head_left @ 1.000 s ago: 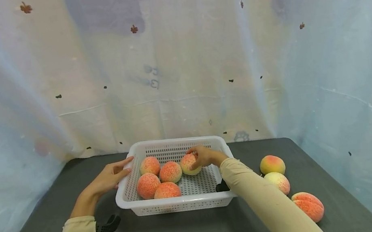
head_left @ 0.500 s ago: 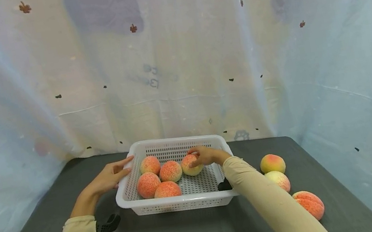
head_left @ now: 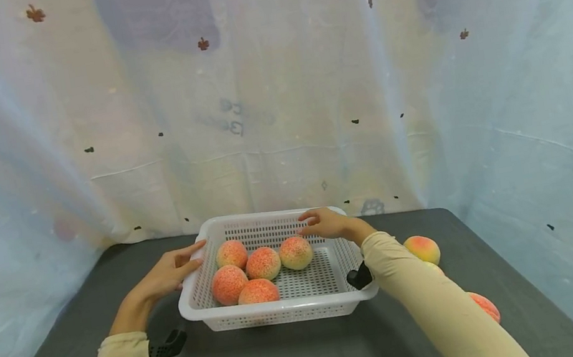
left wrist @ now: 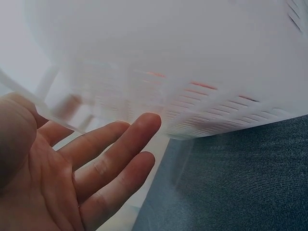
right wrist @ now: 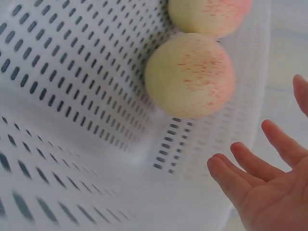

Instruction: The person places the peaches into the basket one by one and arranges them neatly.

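Note:
A white slotted basket (head_left: 282,314) stands on the dark table and holds several peaches. My left hand (head_left: 168,274) rests open against the basket's left rim, fingers straight; in the left wrist view the fingers (left wrist: 115,149) lie along the basket wall (left wrist: 202,57). My right hand (head_left: 324,222) hovers open over the basket's far right part, holding nothing. Just below and left of it lies a pale peach (head_left: 296,253), seen close in the right wrist view as a peach (right wrist: 190,74) beside my spread fingers (right wrist: 250,163).
More peaches lie on the table right of the basket: one (head_left: 421,249) near the far side, another (head_left: 484,306) partly hidden behind my right sleeve. A pale curtain (head_left: 272,92) closes in the table on all far sides.
My right hand has let go of the pale peach in the basket and lifted up and to the right, fingers opened. The left hand has stayed on the rim.

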Motion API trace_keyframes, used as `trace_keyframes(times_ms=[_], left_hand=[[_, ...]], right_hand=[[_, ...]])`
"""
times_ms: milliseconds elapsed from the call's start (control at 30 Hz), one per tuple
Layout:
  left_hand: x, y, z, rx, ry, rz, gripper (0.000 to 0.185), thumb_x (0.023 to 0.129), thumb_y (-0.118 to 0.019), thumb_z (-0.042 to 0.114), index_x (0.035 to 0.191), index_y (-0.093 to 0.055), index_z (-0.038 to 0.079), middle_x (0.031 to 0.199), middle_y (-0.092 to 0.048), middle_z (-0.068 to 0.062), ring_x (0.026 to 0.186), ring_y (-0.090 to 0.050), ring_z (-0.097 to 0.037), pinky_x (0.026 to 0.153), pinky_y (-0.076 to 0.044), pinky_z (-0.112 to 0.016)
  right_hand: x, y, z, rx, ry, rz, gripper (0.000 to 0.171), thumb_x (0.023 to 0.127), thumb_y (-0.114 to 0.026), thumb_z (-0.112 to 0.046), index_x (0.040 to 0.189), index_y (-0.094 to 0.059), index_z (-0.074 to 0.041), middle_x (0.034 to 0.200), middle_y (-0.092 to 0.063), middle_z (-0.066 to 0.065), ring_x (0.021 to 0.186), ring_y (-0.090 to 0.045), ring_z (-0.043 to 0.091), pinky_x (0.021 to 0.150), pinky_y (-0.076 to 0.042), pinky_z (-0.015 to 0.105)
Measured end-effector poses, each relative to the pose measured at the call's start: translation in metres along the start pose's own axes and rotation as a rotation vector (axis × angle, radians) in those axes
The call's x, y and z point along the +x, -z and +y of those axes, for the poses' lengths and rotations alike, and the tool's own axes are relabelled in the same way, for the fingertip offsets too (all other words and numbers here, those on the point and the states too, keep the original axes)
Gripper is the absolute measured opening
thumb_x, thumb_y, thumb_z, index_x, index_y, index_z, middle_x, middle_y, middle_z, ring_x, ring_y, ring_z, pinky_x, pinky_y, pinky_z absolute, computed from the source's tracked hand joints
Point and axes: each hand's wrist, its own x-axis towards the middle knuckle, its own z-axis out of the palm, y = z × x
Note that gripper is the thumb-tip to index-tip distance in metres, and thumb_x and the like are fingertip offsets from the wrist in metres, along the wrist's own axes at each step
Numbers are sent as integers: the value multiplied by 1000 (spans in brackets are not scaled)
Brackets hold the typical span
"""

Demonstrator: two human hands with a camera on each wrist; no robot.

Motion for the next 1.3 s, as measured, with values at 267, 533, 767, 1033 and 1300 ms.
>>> trace_keyframes(times_ms=[267,533,767,1033,1300], left_hand=[[-1,0,-1,3,-1,-3,63,107,-52,26,160,-24,8,144,-49,-38,96,-71,-21,72,-62,-39],[2,-1,1,-4,4,-2,64,107,-53,27,160,-25,8,145,-49,-37,93,-70,-19,71,-62,-36],[0,1,1,-1,-4,-7,63,107,-53,26,160,-24,7,142,-50,-38,89,-70,-18,68,-61,-34],[-1,1,1,-1,14,0,63,106,-54,26,160,-26,8,143,-50,-37,90,-70,-19,70,-62,-38],[-2,-1,2,-4,12,2,63,107,-53,25,160,-25,7,143,-51,-36,92,-71,-19,70,-62,-36]], right_hand=[[-18,25,-13,74,72,-15,56,105,-54,-30,155,-39,-8,161,-34,25,147,-39,41,116,-40,54],[-41,53,-13,119,127,13,56,106,-53,-26,156,-35,-7,162,-31,25,149,-33,43,119,-33,58],[-64,60,-2,118,177,68,55,106,-54,-26,155,-38,-7,162,-33,24,148,-34,44,116,-36,60],[-89,74,18,105,234,115,52,106,-54,-22,152,-41,-2,158,-39,26,145,-37,48,113,-38,62],[-119,85,44,72,247,155,51,106,-53,-20,150,-41,2,157,-40,28,144,-38,50,113,-38,62]])
